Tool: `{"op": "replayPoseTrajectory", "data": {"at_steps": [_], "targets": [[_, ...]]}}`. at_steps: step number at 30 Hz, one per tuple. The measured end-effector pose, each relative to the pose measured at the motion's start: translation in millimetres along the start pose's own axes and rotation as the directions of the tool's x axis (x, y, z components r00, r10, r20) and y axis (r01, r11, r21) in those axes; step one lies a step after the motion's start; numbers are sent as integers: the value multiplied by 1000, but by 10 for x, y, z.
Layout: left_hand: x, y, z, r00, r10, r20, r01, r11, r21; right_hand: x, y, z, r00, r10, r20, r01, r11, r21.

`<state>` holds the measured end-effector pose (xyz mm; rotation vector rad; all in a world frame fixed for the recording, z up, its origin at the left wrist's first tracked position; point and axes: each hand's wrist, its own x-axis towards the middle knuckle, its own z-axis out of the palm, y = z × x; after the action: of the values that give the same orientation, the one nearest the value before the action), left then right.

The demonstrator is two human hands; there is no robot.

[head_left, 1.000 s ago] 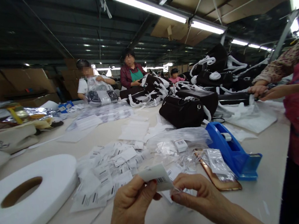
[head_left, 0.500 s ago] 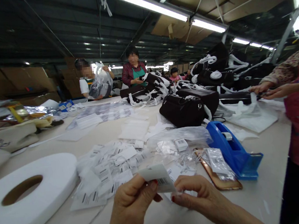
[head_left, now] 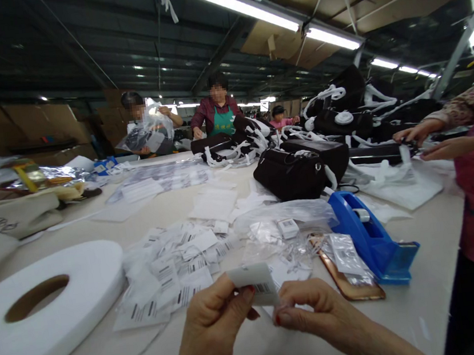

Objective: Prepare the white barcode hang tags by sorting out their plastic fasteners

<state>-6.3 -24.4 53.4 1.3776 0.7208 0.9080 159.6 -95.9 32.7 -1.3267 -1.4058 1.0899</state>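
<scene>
A white barcode tag [head_left: 256, 283] is pinched between the thumb and fingers of my left hand [head_left: 218, 326], low in the middle of the view. Close by its right edge, the thumb and index finger of my right hand [head_left: 318, 317] are pressed together. Something small and clear or whitish shows at those fingertips, too small to make out. Beyond my hands lies a loose heap of barcode tags [head_left: 166, 272], with clear plastic packets [head_left: 277, 241] to its right.
A big white tape roll [head_left: 88, 270] lies at left. At right are a blue tape dispenser [head_left: 363, 237] and a copper-coloured phone [head_left: 340, 277] under a small packet. Black bags [head_left: 291, 174] are piled behind. A co-worker's hands [head_left: 426, 140] work at far right; other people stand across the table.
My hands keep the same pinched hold on the tag and have barely shifted. Across the table, the co-worker in the green apron has straightened and moved a hand onto the bags.
</scene>
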Motion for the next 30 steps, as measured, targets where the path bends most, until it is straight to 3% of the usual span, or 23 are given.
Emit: {"op": "replayPoseTrajectory", "data": {"at_steps": [8,13,16,27,30], "targets": [[-6,-36,47,1000,-7,19,8,1000,-16,-5,-5,22,997,-69,15,70,995,-65],[-20,-36,88,998,-58,-25,55,991,-118,21,35,99,992,-121,-34,123,992,36],[-7,-62,98,995,-99,20,101,971,-216,37,61,150,984,-146,-98,153,986,67],[-7,-157,156,973,-219,78,232,893,-386,107,16,340,955,49,-294,70,922,381],[12,-158,116,979,-201,20,194,908,-370,85,43,379,950,82,-301,49,914,402]]}}
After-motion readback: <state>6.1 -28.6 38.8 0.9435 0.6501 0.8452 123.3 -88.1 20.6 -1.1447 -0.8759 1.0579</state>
